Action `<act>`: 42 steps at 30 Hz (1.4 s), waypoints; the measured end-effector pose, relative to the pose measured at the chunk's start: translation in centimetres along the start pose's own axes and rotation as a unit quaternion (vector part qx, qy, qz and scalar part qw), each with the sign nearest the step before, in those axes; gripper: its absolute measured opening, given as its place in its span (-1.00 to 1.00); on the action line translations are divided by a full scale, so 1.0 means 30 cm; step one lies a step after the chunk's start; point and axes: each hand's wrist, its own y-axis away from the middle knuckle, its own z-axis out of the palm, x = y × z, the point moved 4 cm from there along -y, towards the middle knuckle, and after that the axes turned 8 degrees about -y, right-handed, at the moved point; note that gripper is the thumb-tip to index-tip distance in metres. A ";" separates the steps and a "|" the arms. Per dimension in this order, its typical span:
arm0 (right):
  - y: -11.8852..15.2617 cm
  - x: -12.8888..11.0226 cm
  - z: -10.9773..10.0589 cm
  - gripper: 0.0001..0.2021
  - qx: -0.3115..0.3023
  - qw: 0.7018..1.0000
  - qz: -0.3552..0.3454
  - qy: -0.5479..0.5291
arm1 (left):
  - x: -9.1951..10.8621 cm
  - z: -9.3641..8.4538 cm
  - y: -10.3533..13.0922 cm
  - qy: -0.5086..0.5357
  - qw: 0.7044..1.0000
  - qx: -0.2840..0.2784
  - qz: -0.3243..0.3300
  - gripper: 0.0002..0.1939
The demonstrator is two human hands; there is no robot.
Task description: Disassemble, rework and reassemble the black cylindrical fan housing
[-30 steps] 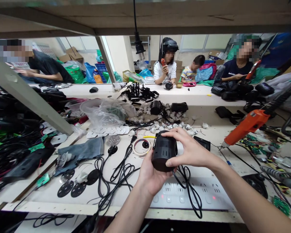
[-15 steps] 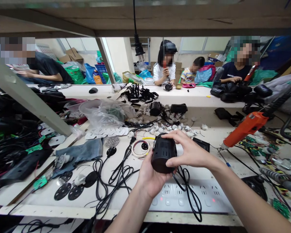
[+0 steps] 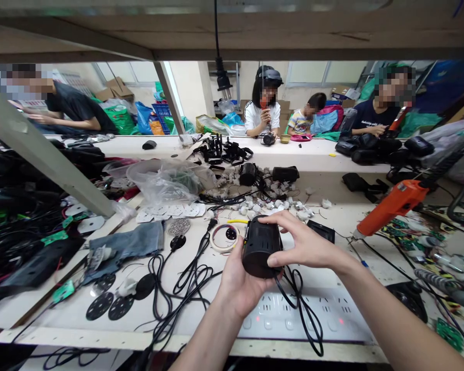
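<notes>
Between both hands I hold a black cylindrical device housing (image 3: 261, 247) with slots in its side, raised over the front of the bench. My left hand (image 3: 235, 286) cups it from below and the left. From the right, my right hand (image 3: 303, 242) grips it, thumb near the lower end and fingers across the top. A looped black cord (image 3: 303, 314) hangs from the housing over a white power strip (image 3: 278, 322) with red lights. Just left of the housing lies a roll of tape (image 3: 213, 245). The housing's underside is hidden by my left palm.
An orange electric screwdriver (image 3: 392, 208) hangs at the right above green circuit boards (image 3: 448, 332). Black cables (image 3: 178, 304), a grey cloth (image 3: 131, 239) and black perforated discs (image 3: 99, 305) lie leftward. Small white parts (image 3: 251, 206) are heaped behind. Several people sit across the bench.
My hands and the housing stay almost in place, with only a tiny downward shift. At the far right, the person's head and hands have moved slightly.
</notes>
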 end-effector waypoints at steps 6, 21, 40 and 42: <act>0.002 0.024 0.000 -0.29 -0.016 1.000 -0.003 -0.016 | -0.003 -0.006 -0.007 -0.011 1.000 -0.013 -0.004 -0.39; 0.008 0.081 0.006 -0.29 -0.032 0.995 0.046 -0.086 | -0.017 0.004 -0.004 -0.024 0.999 -0.029 -0.012 -0.60; 0.037 -0.020 0.019 -0.46 0.149 0.988 -0.039 -0.009 | 0.015 -0.101 -0.031 -0.133 0.982 0.098 0.095 -0.79; 0.036 0.044 0.003 -0.60 0.229 0.971 0.057 -0.042 | 0.006 -0.116 -0.030 -0.138 0.983 0.089 0.076 -0.69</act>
